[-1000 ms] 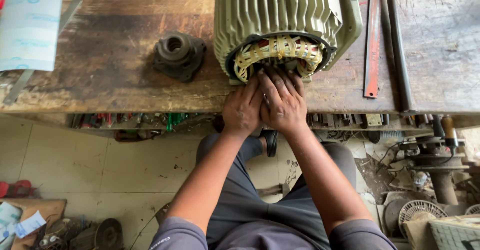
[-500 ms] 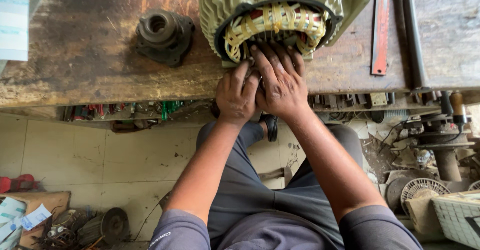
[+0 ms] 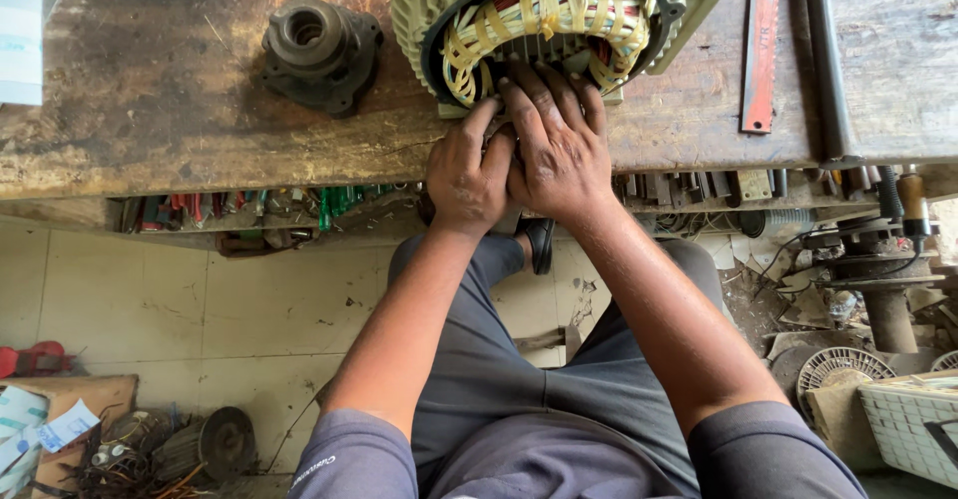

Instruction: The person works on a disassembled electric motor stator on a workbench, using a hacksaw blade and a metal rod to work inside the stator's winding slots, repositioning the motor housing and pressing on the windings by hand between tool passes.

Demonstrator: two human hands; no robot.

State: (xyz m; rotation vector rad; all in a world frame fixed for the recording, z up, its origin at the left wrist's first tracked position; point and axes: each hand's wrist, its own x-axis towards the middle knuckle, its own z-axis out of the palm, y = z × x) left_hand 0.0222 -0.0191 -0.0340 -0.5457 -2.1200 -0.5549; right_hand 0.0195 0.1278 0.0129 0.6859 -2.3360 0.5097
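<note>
Both hands press together at the open mouth of a green motor housing (image 3: pixel 559 20) at the near edge of the desk (image 3: pixel 150 130). The right hand (image 3: pixel 554 145) now lies with fingers spread over the yellow-taped copper windings (image 3: pixel 544 15), reaching deeper than a moment ago; the left hand (image 3: pixel 467 170) is curled beside it, touching the housing's lower rim, neither plainly gripping anything. The view has drawn closer, suggesting close work on the coils continues. A dark cast bearing cap (image 3: pixel 317 50) sits to the left, a red metal bar (image 3: pixel 763 45) to the right.
</note>
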